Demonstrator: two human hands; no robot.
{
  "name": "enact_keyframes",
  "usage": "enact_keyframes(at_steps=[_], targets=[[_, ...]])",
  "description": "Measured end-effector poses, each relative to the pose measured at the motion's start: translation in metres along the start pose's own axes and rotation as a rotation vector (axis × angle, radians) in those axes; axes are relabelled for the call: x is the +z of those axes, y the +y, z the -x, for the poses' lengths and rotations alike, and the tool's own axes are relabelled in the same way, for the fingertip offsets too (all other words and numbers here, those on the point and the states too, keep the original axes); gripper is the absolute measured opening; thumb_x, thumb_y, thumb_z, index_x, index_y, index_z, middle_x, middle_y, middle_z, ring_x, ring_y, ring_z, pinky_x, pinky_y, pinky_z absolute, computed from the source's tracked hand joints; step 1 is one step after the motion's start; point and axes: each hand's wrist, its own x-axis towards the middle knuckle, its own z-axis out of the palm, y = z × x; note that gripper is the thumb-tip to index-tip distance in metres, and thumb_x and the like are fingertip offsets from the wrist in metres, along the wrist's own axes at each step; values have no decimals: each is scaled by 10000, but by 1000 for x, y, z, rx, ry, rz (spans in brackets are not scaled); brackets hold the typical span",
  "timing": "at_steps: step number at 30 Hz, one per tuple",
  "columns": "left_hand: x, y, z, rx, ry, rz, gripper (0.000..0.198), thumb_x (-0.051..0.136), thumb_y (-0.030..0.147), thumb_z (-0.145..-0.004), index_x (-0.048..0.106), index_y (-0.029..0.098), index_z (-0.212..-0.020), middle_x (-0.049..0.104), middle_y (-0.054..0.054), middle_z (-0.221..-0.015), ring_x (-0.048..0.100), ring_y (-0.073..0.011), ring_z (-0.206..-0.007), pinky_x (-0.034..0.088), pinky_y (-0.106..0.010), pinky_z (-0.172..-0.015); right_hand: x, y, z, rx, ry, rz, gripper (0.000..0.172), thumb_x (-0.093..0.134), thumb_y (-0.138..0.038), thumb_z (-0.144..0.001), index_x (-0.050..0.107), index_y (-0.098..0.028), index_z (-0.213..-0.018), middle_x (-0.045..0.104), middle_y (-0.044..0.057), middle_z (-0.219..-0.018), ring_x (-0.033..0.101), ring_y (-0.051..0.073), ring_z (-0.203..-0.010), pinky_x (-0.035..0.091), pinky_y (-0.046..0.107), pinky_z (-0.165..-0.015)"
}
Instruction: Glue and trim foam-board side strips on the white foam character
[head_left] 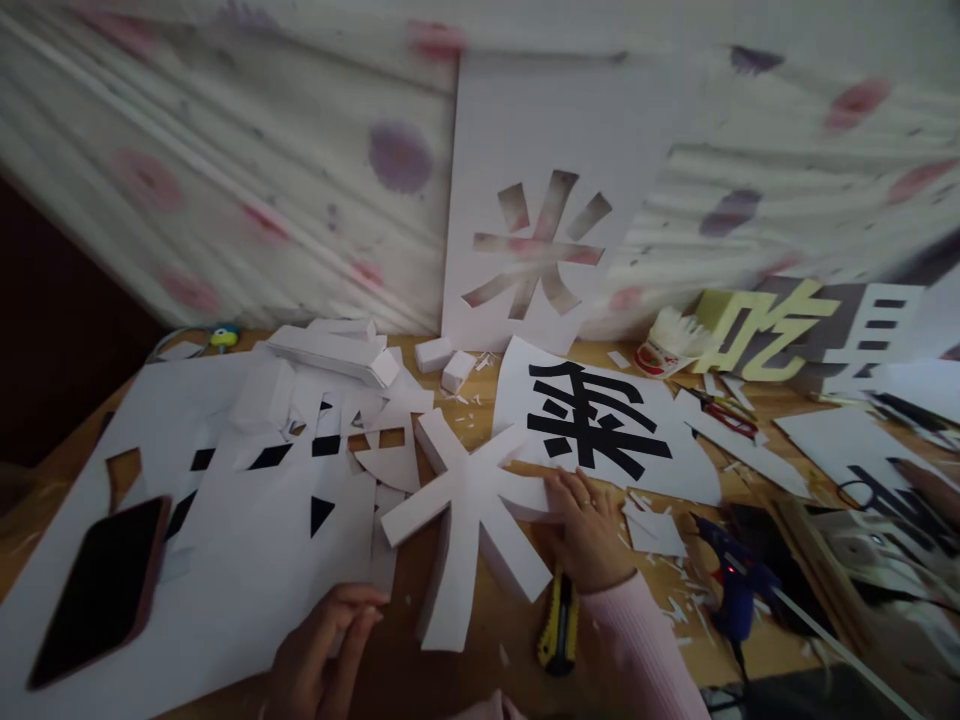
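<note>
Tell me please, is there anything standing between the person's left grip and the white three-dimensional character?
Nothing visible stands in the way: only a strip of tabletop shows between the left grip and the white character. The yellow-and-black cutter lies on the character's other side, outside that gap.

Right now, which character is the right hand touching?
The nearest, thick white character; the black one is printed on paper, the yellow-faced one stands farther back.
</note>
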Motion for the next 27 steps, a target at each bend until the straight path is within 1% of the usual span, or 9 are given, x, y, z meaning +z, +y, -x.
enact_keyframes(at_steps=[2,4,7,11,15,18,20,24,27], targets=[[4,8,-11,58,2,4,201,460,250,-914,630,216,-813,687,-11,-789,660,-123,-729,538,-198,-678,1,5,-12,22,-52,25,505,646,-97,-679,584,-131,-1180,605,183,-1153,512,388,-1088,409,589,-940],[7,16,-24,123,5,8,242,426,189,-920,636,208,-800,675,-5,-732,652,-113,-694,524,-190,-663,-3,6,-21,17,-49,18,467,697,-98,-623,630,-123,-1085,620,173,-1046,532,354,-972,453,539,-889],[9,29,-50,254,38,-24,249,442,123,-908,648,204,-794,669,7,-709,641,-102,-682,506,-191,-666,-18,4,-23,-50,1,-58,466,681,-97,-637,610,-152,-1095,579,147,-1087,520,323,-997,471,484,-888],[7,49,-93,482,91,-179,193,502,109,-887,646,210,-968,696,-14,-921,647,-122,-848,512,-222,-753,-40,1,-7,-176,104,-265,509,573,-123,-771,460,-176,-1265,488,148,-1230,515,289,-1118,487,437,-907],[13,74,-121,708,114,-407,288,606,121,-833,614,195,-1111,583,-112,-1205,543,-226,-1122,439,-412,-973,-57,-6,11,-186,292,-283,369,538,-155,-848,485,-173,-1212,489,154,-1228,504,286,-1152,491,422,-891],[25,89,-128,781,102,-480,261,618,141,-831,653,238,-1071,455,-147,-1346,441,-303,-1228,334,-570,-1021,-64,-12,20,-213,417,-282,342,539,-113,-858,504,-148,-1197,496,155,-1175,499,285,-1184,478,413,-912],[35,93,-128,797,105,-486,277,607,138,-839,665,278,-1071,409,-148,-1391,414,-326,-1244,293,-623,-1004,-65,-14,23,-223,477,-287,345,555,-92,-848,518,-137,-1188,497,150,-1140,492,298,-1207,461,431,-942],[54,92,-125,795,130,-505,281,602,118,-836,696,320,-1008,406,-127,-1395,408,-318,-1223,271,-622,-976,-62,-21,27,-207,607,-263,301,596,-79,-832,566,-150,-1123,516,123,-1086,518,288,-1169,459,428,-942],[64,91,-121,811,179,-492,279,609,68,-817,713,296,-939,471,-104,-1320,421,-282,-1169,294,-553,-973,-61,-27,29,-160,690,-253,238,622,-106,-835,598,-174,-1062,538,96,-1048,567,252,-1067,484,390,-884]])
